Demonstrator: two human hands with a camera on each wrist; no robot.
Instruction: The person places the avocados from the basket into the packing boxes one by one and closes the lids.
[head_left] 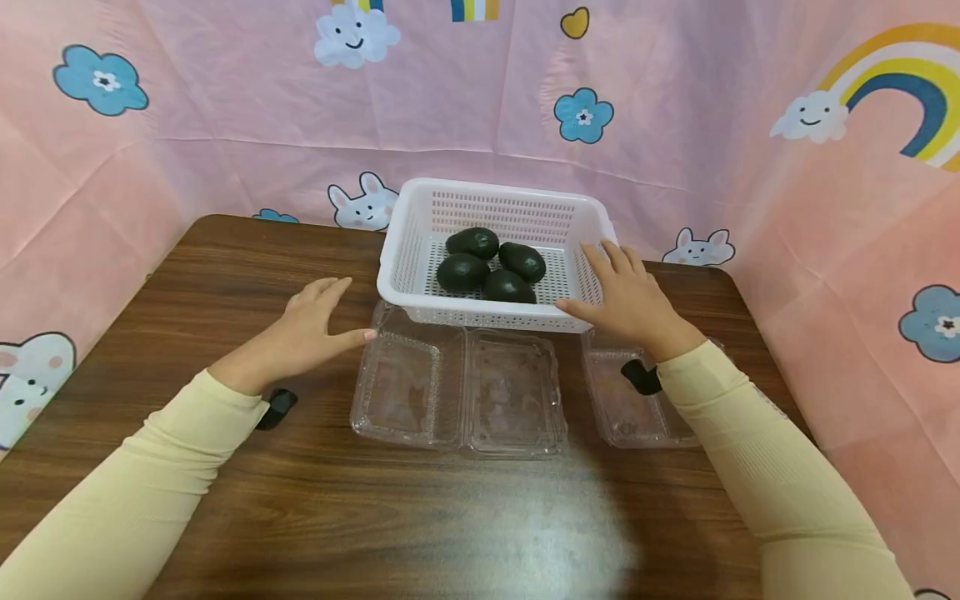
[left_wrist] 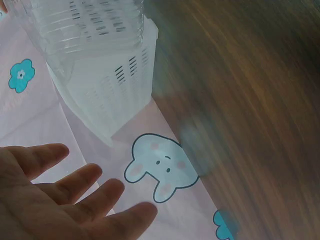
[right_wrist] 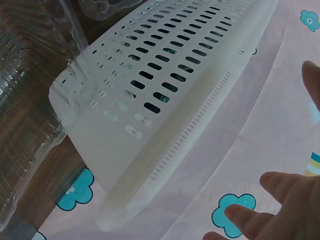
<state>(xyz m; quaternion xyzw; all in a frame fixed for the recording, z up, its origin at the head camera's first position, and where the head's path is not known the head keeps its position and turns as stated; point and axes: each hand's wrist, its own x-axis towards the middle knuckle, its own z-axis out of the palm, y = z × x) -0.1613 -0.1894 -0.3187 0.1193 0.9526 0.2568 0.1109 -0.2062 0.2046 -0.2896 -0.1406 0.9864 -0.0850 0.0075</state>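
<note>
A white plastic basket (head_left: 491, 307) stands toward the back of the table, and several dark green avocados (head_left: 461, 273) lie inside it. My left hand (head_left: 303, 333) is to the left of the basket with its fingers spread and nothing held. In the left wrist view, that hand's fingers (left_wrist: 107, 197) are apart from the basket (left_wrist: 102, 85). Over the basket's right end hangs my right hand (head_left: 626, 296), fingers extended and holding nothing; whether it touches the rim I cannot tell. An unfolded clear plastic clamshell box (head_left: 513, 392) lies just in front of the basket.
Another clear plastic box (head_left: 626, 408) lies at the right, partly hidden under my right forearm. The brown wooden table (head_left: 360, 517) is bordered by a pink cartoon-print cloth (head_left: 247, 100) at the back and both sides.
</note>
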